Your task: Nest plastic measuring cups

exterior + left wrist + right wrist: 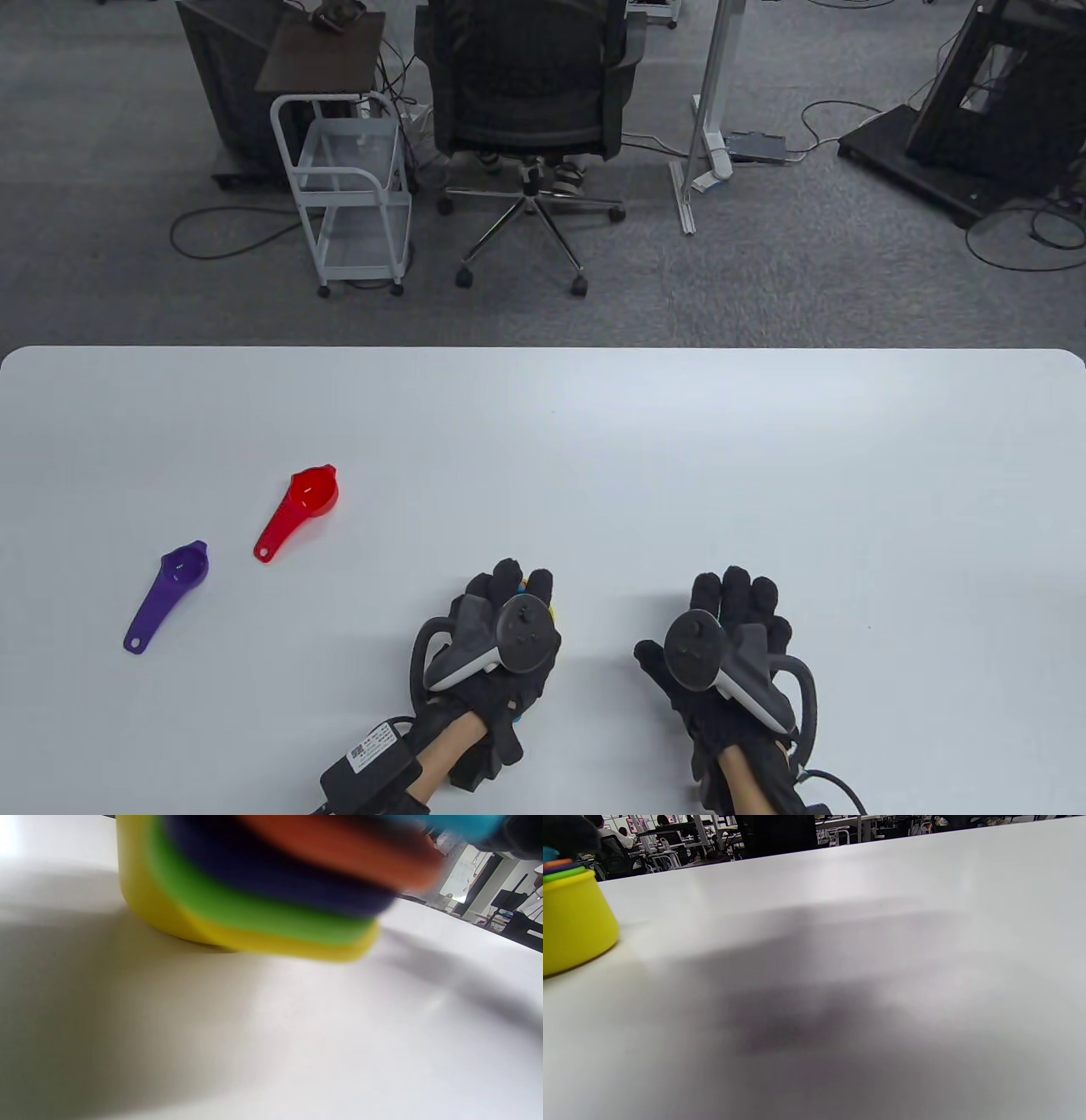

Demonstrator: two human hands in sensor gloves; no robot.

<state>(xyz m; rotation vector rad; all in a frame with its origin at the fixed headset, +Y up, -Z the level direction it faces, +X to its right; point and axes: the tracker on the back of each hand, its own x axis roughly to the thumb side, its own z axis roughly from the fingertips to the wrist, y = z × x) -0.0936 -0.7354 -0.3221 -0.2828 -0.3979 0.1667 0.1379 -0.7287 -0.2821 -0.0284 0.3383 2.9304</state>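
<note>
white table (pixel 594 441) in an office, chair and cart behind it on grey carpet. your left hand (pixel 496 637) covers the nested stack of plastic cups, yellow outermost (pixel 144 899), then green, dark blue, orange, light blue; whether it grips, i cannot tell. your right hand (pixel 721 645) hovers beside it, holding nothing visible. fetch the small red plastic cup (pixel 299 509) before the smaller purple one (pixel 170 592), handles aligned.

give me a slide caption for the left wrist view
Close-up of the nested cup stack on the white table: yellow outermost, then green, dark blue, orange and light blue handles fanned above.
</note>
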